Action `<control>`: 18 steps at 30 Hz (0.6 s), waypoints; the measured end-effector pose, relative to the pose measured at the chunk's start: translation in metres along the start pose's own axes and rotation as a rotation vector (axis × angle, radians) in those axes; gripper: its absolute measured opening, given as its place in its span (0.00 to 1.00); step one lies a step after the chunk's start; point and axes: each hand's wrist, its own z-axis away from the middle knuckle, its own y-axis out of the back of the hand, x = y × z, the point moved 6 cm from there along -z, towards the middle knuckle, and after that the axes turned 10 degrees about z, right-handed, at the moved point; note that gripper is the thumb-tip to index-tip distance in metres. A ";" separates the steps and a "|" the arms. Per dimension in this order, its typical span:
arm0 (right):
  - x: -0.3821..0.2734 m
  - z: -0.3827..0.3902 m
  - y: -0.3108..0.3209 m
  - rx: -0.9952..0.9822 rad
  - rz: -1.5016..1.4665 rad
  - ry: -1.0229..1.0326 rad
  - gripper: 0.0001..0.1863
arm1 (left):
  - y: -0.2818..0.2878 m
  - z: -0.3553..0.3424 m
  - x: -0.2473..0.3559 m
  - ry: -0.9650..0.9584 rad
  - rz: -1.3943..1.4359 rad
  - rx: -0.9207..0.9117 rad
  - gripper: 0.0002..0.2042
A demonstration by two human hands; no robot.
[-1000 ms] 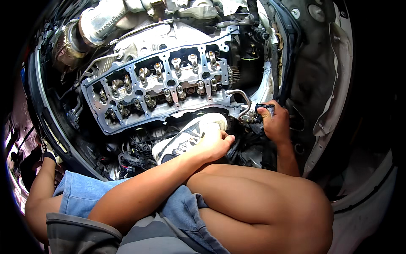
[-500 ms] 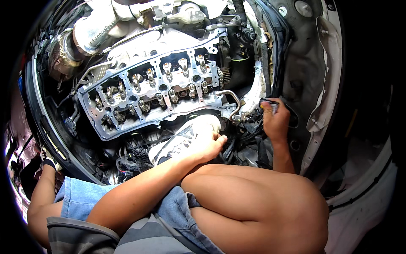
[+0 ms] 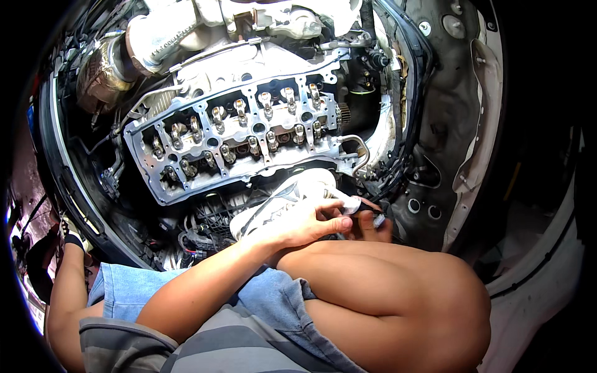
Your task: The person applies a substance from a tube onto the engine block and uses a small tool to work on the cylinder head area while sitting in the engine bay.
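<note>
My left hand (image 3: 314, 222) reaches over my raised shoe (image 3: 283, 202), its thumb and fingers curled in beside my right hand. My right hand (image 3: 375, 231) is closed around a small dark object with a pale, shiny end (image 3: 379, 220); its kind cannot be made out. Both hands meet just above my bent knee, and the left fingertips touch or nearly touch this object. Whether the left hand grips it too is hidden. Beyond the shoe lies an opened engine cylinder head (image 3: 239, 130), its rocker arms and valve parts exposed in rows.
A curved metal pipe (image 3: 359, 152) sticks out at the cylinder head's right end. Wiring and hoses (image 3: 211, 217) crowd the near side. A large silver duct (image 3: 165, 37) stands at the far left. Body panel metal with holes (image 3: 451, 137) borders the right.
My right hand has come left and nearer from the right-hand panel, bringing the small dark object to my left hand. My left hand has moved slightly right. The view has shifted a little.
</note>
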 end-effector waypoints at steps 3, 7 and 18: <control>-0.004 -0.009 -0.024 -0.016 0.253 0.089 0.15 | 0.006 0.003 0.006 0.112 -0.014 0.020 0.28; -0.006 -0.017 -0.032 -0.095 0.342 0.037 0.17 | 0.013 0.002 -0.008 0.159 -0.047 0.038 0.25; 0.025 -0.014 -0.032 -0.370 0.152 -0.361 0.18 | 0.021 -0.020 -0.022 0.026 -0.048 0.192 0.17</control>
